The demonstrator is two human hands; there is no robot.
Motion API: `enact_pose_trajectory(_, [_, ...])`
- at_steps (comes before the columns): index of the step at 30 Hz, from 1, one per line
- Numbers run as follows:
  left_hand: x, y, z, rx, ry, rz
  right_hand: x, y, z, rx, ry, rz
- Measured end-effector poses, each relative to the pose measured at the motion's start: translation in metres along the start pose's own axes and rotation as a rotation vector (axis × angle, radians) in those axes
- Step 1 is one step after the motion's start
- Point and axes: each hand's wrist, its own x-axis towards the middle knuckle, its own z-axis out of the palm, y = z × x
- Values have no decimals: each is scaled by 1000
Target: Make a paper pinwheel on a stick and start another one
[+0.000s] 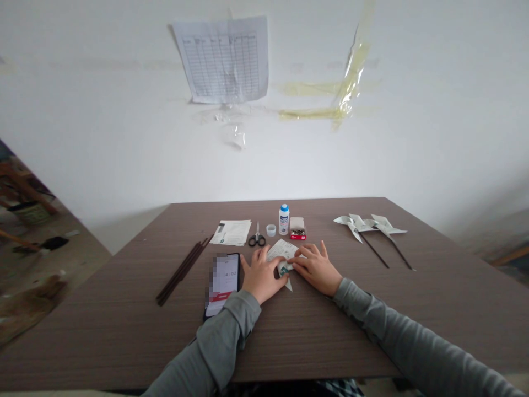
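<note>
Two pinwheels [360, 224] look done right of the right hand [317, 269]; paper [282, 249] between it and the left hand [264, 275] only part-folded, no stick, both hands' fingertips half-curled on it, pinch unclear; loose sticks [184, 270] and sheets [232, 232] left, unused.

2 grey-sleeved forearms [210, 344] converged, the bare left hand [263, 277] palm-down, thumb [282, 281] spread, the bare right hand [321, 272] near it.

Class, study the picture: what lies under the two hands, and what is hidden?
Partly beneath the left hand and right hand is a folded, printed paper on the brown table. The parts that the hands cover cannot be seen.
</note>
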Motion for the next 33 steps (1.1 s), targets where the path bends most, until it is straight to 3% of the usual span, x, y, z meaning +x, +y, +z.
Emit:
enact_pose_trajectory(24, [1,1,-3,-18,16,-5,0,1,0,9,18,4])
enact_pose_trajectory(33, [-5,2,-6,25,10,57,1,0,-1,10,-3,9])
